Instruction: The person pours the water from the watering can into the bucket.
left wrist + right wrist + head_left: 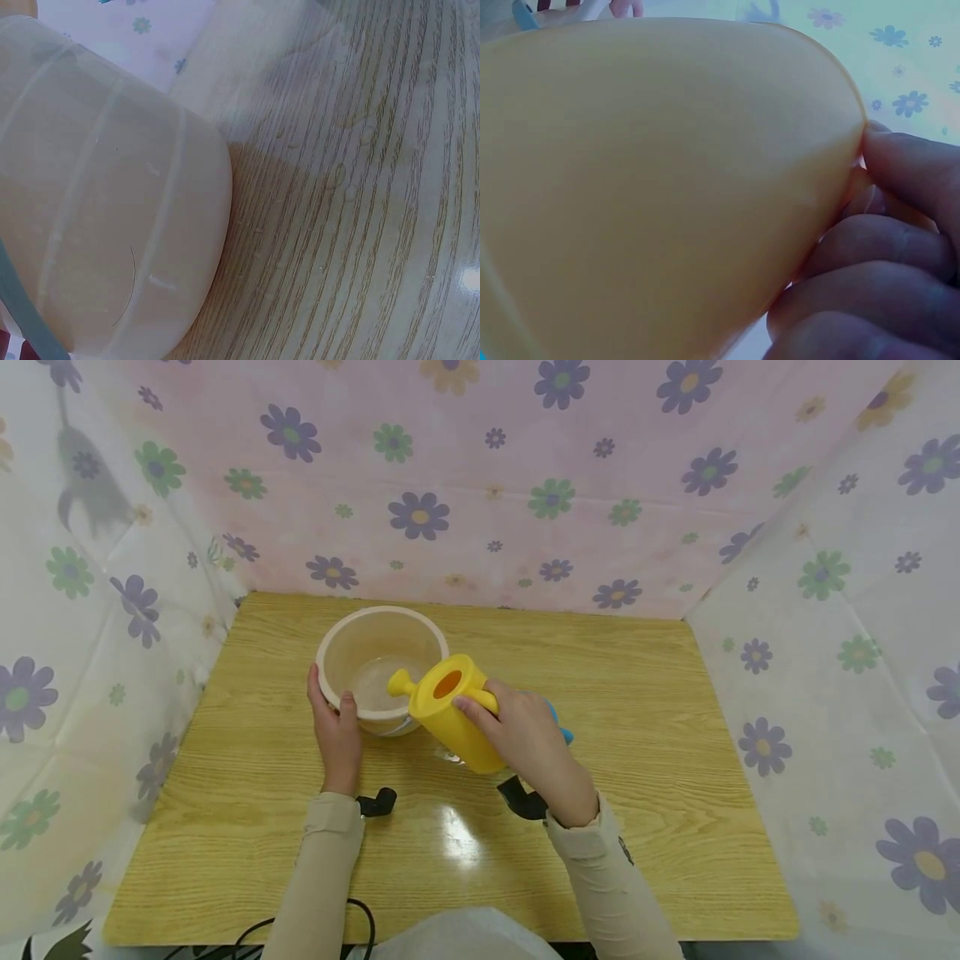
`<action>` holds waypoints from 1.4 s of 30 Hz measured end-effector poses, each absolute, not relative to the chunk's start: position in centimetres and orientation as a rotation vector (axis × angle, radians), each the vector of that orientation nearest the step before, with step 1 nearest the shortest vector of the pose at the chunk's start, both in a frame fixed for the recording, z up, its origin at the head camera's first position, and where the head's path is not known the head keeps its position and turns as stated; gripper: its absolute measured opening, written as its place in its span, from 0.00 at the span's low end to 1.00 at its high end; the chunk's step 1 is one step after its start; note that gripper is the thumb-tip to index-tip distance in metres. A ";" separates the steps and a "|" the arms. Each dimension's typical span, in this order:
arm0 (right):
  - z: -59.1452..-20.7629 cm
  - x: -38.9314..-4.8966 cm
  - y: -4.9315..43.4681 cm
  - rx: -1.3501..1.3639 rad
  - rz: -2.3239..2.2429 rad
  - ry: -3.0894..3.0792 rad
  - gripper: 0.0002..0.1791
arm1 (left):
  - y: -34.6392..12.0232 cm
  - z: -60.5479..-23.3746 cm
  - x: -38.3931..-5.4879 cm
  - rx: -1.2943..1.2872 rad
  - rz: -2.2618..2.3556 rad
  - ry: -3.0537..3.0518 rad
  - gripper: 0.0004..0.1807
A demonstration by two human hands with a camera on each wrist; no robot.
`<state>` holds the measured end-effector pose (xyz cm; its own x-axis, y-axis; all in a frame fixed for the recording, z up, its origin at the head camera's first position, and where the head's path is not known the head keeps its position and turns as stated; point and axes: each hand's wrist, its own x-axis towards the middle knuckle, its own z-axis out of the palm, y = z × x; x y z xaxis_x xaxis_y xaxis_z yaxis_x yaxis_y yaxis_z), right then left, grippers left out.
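Observation:
A pale cream bucket (382,714) stands toward the back left of the table, and its ribbed wall (127,195) fills much of the left wrist view. My left hand (339,743) holds its near left side, with the thumb at the rim and the fingers along the outside. My right hand (528,735) grips the handle of a yellow watering can (461,727), fingers curled around it. The can is tilted, its spout head (401,682) over the bucket's right part. In the right wrist view the can's body (660,180) hides most of the scene.
A blue object (567,736) shows partly behind my right hand; its kind is hidden. Wet drops (335,176) lie on the wooden table (637,693) by the bucket. Flowered cloth (480,468) encloses the back and sides. Black cables (363,906) run at the front edge.

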<state>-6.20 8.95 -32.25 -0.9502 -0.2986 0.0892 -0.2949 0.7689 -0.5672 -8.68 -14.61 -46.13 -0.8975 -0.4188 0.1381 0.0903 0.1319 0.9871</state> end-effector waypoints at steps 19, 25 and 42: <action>-32.4 -6.6 8.4 -0.525 -0.925 2.969 0.23 | -14.9 -46.4 -8.8 0.309 -1.807 -2.056 0.32; -32.5 -6.7 8.2 -0.546 -0.917 2.981 0.23 | -14.9 -46.4 -8.7 0.318 -1.820 -2.061 0.32; -32.0 -7.8 7.5 -0.519 -0.943 2.920 0.24 | -14.9 -46.4 -8.8 0.318 -1.810 -2.050 0.32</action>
